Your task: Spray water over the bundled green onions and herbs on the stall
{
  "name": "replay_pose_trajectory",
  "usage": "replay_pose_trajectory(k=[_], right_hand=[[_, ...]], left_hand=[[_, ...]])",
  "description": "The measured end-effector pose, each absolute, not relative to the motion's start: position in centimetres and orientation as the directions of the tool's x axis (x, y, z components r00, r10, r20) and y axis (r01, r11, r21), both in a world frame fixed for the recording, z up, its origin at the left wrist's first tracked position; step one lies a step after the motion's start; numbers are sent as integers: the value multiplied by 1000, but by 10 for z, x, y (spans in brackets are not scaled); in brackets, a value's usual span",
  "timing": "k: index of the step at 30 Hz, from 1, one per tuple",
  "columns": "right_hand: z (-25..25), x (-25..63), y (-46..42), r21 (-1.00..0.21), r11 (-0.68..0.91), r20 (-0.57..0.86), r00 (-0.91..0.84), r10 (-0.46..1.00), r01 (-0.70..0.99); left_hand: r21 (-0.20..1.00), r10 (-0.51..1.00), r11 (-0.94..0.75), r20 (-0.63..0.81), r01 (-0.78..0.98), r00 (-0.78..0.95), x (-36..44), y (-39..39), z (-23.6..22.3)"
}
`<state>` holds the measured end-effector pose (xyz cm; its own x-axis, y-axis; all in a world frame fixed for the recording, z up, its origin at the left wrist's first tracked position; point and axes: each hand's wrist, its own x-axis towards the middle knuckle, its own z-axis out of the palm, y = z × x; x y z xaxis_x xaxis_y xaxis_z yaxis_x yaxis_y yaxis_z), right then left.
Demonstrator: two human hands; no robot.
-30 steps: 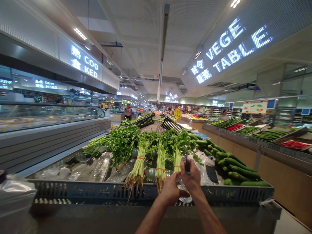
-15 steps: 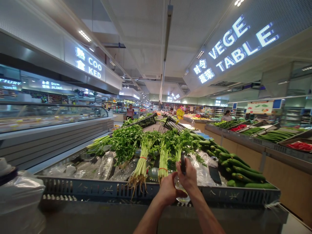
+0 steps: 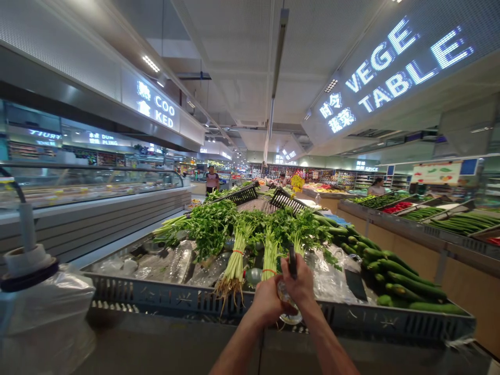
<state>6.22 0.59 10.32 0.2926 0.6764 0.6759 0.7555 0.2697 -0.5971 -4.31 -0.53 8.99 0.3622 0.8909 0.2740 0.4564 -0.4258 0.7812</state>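
Front and centre, a clear bottle (image 3: 291, 316) stood at the crate (image 3: 156, 298) rim, left hand (image 3: 267, 301) clamped on its body, right hand (image 3: 300, 280) round the black top (image 3: 292, 260) (rim contact unclear). Steady left brace, clear of celery (image 3: 270, 247), suited it.

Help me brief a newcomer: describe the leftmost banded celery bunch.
From the lit VEGETABLE sign, look down to the dark crate. Left of the hands lies the only celery bunch with both red band and root tuft in plain view.
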Motion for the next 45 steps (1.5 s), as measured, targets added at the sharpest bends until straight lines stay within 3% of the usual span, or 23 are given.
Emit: replay_pose_trajectory(k=[37, 45], right_hand=[[107, 48, 4, -559, 364, 734, 241, 635, 745], [106, 49, 4, -602, 363, 711, 269, 650, 711]], left_hand=[[757, 894, -438, 316, 484, 317, -55, -14, 97], [768, 890, -443, 316, 462, 328, -52, -13, 96]])
